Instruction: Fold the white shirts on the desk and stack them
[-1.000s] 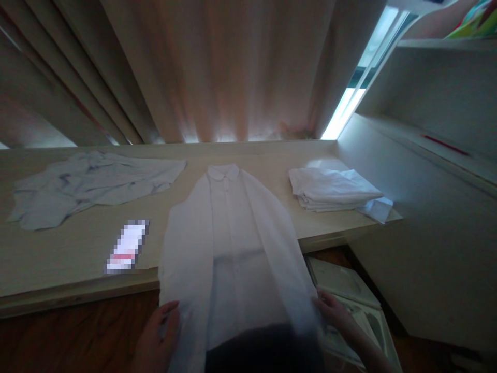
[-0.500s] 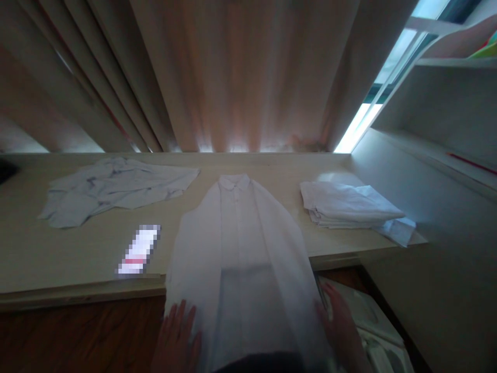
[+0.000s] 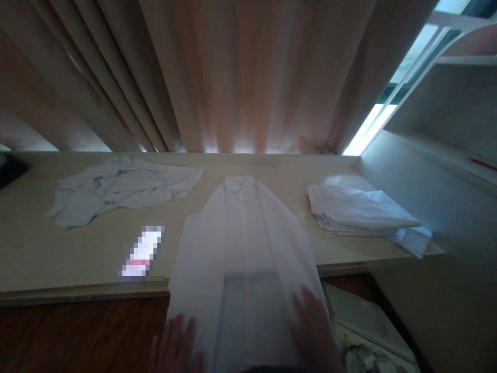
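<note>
My left hand (image 3: 174,347) and right hand (image 3: 312,329) lie flat with fingers spread on the lower sides of the white shirt (image 3: 243,248), gripping nothing. The shirt lies collar-up across the middle of the surface (image 3: 58,254), its hem hanging over the near edge. A folded stack (image 3: 357,210) sits by the right edge, a crumpled pale blue shirt (image 3: 116,189) toward the far left.

A single head-worn camera is looking forward and steeply down from above the near edge of the table (image 3: 58,259), facing the curtain (image 3: 248,77) at the far side. It is sitting close over the white shirt (image 3: 240,243), so the left hand (image 3: 173,347) and right hand (image 3: 310,326) are showing only at the bottom edge, blurred. The shelf unit (image 3: 438,124) is framing the right side, and with one view alone nothing is being shared between cameras.
</note>
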A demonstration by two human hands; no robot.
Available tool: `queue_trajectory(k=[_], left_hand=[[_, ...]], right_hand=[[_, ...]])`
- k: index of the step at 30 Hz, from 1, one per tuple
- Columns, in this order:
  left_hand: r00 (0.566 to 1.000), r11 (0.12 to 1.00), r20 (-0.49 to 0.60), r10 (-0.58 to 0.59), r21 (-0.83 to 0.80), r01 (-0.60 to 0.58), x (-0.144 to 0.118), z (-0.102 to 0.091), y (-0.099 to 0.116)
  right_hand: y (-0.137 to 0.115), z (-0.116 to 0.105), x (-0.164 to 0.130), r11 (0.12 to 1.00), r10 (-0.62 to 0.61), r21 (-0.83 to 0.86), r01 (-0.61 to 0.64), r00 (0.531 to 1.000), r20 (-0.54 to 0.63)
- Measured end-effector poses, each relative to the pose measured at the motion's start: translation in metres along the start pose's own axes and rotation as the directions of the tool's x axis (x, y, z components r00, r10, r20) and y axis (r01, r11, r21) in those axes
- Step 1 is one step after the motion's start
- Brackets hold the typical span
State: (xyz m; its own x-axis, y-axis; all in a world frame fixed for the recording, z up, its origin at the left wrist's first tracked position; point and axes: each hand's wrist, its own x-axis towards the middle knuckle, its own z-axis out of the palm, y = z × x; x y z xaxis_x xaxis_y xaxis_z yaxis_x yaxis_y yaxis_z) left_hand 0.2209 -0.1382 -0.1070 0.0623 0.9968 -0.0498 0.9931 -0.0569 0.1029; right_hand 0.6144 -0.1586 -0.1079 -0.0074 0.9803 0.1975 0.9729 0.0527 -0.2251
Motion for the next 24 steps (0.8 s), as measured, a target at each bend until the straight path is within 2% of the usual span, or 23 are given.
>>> queue_trajectory(k=[3,6,8,11,15,19,24], left_hand=[[0.987,0.997,-0.146,0.066,-0.04,-0.072,0.028,-0.026,0.015],[0.922,0.98,-0.361,0.142,-0.08,-0.183,0.076,-0.059,0.028],[0.88,0.967,-0.435,0.19,-0.071,-0.244,0.114,-0.071,0.032],[0.851,0.95,-0.453,0.266,-0.027,-0.311,0.167,-0.061,0.036],[0.843,0.933,-0.41,0.347,0.059,-0.355,0.226,-0.029,0.039],[0.857,0.95,-0.411,0.31,0.095,-0.298,0.278,-0.02,0.045],[0.917,0.978,-0.339,0.208,0.08,-0.192,0.324,-0.018,0.039]], right_hand=[[0.002,-0.013,0.017,1.0,0.017,0.018,-0.016,0.998,-0.056],[0.005,-0.035,0.054,1.0,0.012,0.026,-0.009,0.988,-0.152],[0.004,-0.048,0.083,1.0,-0.004,0.027,0.009,0.982,-0.188],[0.0,-0.055,0.121,0.999,-0.016,0.034,0.023,0.981,-0.194],[-0.004,-0.04,0.164,0.998,-0.044,0.037,0.052,0.98,-0.193],[-0.001,-0.016,0.22,0.996,-0.08,0.03,0.089,0.974,-0.211],[0.008,0.022,0.294,0.999,-0.044,-0.008,0.043,0.976,-0.215]])
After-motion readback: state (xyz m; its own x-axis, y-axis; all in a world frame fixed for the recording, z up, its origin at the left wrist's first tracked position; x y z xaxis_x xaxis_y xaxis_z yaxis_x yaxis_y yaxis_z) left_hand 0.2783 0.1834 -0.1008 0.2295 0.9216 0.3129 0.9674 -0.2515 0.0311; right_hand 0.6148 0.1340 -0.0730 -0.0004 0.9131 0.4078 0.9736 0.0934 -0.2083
